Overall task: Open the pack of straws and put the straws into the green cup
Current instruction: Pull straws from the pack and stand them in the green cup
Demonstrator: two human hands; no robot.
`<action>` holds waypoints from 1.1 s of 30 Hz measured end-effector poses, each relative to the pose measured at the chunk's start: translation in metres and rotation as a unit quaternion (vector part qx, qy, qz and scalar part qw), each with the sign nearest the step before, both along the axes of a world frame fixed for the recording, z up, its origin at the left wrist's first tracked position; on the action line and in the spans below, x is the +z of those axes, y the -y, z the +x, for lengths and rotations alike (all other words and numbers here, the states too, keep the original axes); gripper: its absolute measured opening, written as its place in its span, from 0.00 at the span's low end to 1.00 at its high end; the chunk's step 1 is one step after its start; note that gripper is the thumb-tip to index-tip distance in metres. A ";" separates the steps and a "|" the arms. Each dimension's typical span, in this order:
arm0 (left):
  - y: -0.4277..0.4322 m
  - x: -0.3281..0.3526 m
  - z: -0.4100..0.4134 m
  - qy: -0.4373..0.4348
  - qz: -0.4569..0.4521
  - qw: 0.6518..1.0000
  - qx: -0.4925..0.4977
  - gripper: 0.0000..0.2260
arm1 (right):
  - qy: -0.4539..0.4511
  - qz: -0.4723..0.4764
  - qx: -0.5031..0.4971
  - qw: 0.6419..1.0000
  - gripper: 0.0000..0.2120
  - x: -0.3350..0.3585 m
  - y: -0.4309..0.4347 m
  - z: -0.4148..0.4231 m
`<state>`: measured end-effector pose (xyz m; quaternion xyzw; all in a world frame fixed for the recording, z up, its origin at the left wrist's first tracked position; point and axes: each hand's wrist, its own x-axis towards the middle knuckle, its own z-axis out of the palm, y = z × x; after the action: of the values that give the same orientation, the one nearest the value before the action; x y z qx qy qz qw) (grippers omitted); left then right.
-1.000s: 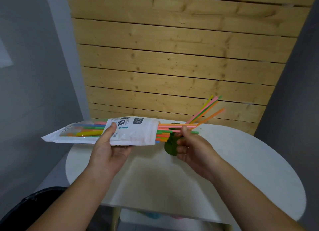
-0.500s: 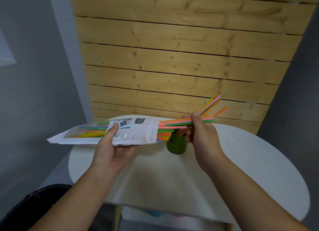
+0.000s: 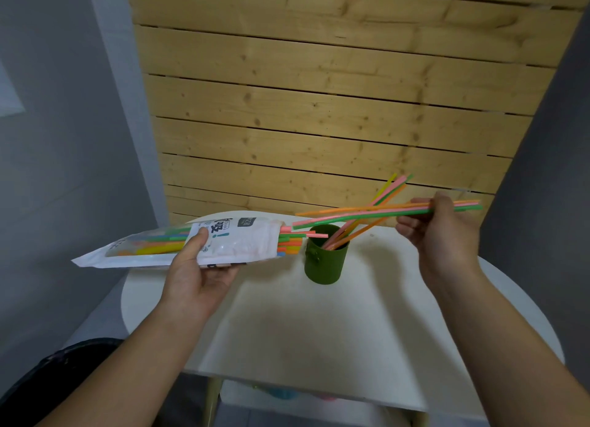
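My left hand (image 3: 198, 267) grips the white straw pack (image 3: 236, 241), which lies level above the table's left side with its open end pointing right. Coloured straw ends (image 3: 292, 239) stick out of that end. A dark green cup (image 3: 325, 260) stands upright on the white table (image 3: 319, 337) just right of the pack's mouth. Several straws (image 3: 388, 192) lean in it towards the upper right. My right hand (image 3: 443, 231) pinches a small bunch of orange, pink and green straws (image 3: 360, 214), fully out of the pack and held level above the cup.
A wall of pale wooden planks (image 3: 319, 107) stands right behind the table. Grey walls close in on the left and right. A dark bin (image 3: 48, 378) sits low at the left. Coloured items show faintly under the table's near edge.
My right hand has pulled the bunch of straws out of the pack and moved it right and up, past the cup. The pack and my left hand have stayed about level.
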<state>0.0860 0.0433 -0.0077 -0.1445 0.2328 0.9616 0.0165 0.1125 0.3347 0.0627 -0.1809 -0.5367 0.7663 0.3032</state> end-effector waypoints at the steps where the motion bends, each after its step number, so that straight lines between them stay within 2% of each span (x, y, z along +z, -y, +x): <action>1: -0.001 0.000 0.000 0.001 -0.005 1.000 -0.002 0.14 | 0.003 0.013 -0.023 1.000 0.17 0.000 -0.005 0.001; 6: -0.005 0.000 0.002 0.000 -0.021 1.000 -0.005 0.14 | 0.027 0.131 -0.081 0.988 0.20 -0.003 -0.013 0.003; 11: -0.006 0.000 0.005 -0.001 -0.025 1.000 -0.008 0.13 | 0.069 0.223 -0.034 0.972 0.21 -0.013 -0.002 -0.001; 14: -0.006 0.000 0.005 -0.003 -0.029 0.999 -0.011 0.13 | 0.105 0.246 0.020 0.963 0.21 -0.021 0.007 -0.009; 18: -0.007 0.000 0.008 -0.005 -0.030 0.999 -0.012 0.15 | 0.141 0.242 0.058 0.958 0.17 -0.030 0.015 -0.024; 22: -0.005 -0.001 0.010 -0.006 -0.028 0.999 -0.014 0.16 | 0.129 0.176 0.082 0.973 0.06 -0.040 0.017 -0.033; 25: -0.005 0.000 0.010 -0.009 -0.038 0.999 -0.020 0.14 | 0.117 0.082 0.081 0.986 0.20 -0.045 0.015 -0.038; 26: -0.006 0.000 0.010 -0.009 -0.041 0.999 -0.022 0.13 | 0.115 0.075 0.077 0.987 0.20 -0.046 0.014 -0.037; 29: -0.008 0.000 0.009 -0.010 -0.046 0.998 -0.028 0.13 | 0.149 0.111 0.078 0.980 0.17 -0.048 0.012 -0.032; 33: -0.010 0.000 0.009 -0.011 -0.050 0.998 -0.032 0.14 | 0.221 0.165 0.095 0.956 0.21 -0.050 0.013 -0.022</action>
<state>0.0948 0.0528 -0.0079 -0.1270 0.2853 0.9492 0.0374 0.0907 0.3214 0.0123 -0.2416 -0.7240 0.6333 0.1280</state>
